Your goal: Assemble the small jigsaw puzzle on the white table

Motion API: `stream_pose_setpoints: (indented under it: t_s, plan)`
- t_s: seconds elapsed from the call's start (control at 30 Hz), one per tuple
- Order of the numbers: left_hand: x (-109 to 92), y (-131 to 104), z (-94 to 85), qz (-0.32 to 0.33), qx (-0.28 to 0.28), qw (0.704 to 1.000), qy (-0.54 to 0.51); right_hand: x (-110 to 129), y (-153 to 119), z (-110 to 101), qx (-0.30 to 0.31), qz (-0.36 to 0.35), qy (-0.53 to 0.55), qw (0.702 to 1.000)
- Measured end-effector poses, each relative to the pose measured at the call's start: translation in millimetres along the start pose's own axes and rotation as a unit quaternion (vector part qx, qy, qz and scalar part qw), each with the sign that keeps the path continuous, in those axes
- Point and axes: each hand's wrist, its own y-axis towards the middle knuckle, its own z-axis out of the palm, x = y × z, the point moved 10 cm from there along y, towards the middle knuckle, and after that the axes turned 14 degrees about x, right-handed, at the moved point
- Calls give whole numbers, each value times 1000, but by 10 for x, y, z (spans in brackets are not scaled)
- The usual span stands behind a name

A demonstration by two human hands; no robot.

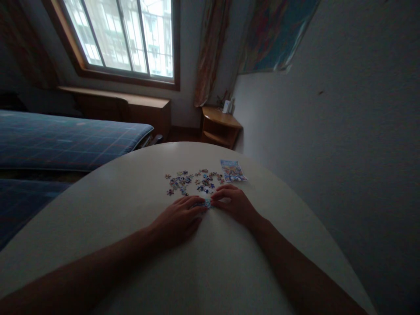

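Small light-blue puzzle pieces [207, 202] lie on the white table between my hands. My left hand [179, 218] has its thumb and fingers closed on their left side. On their right side, my right hand [235, 203] pinches with thumb and index finger at the edge; what sits between those fingertips is too small to make out. Just beyond the hands are two loose groups of puzzle pieces, one at the left [180, 181] and one at the right [207, 180]. A colourful printed picture sheet [232, 170] lies behind my right hand.
The round white table [138, 183] fills the foreground. A bed with a blue plaid mattress [65, 140] stands at the left beyond its edge. Behind it are a wooden corner shelf [220, 117], a desk [144, 99] and a window. A wall rises at the right.
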Motion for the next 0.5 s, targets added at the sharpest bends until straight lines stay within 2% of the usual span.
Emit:
stream_pose_setpoints:
  t_s: [0.23, 0.33, 0.43, 0.5]
  plan:
    - [-14, -1, -76, -5, -24, 1000, -6, 86, -2, -26, -3, -12, -12, 1000]
    - [193, -31, -204, -93, -61, 994, 20, 76, -7, -41, -8, 2, -7, 1000]
    - [480, -125, -337, -211, -95, 971, 64, 48, -13, -51, -11, 17, -1, 1000]
    - [595, -156, -359, -243, -95, 962, 78, 41, -13, -54, -10, 20, 2, 1000]
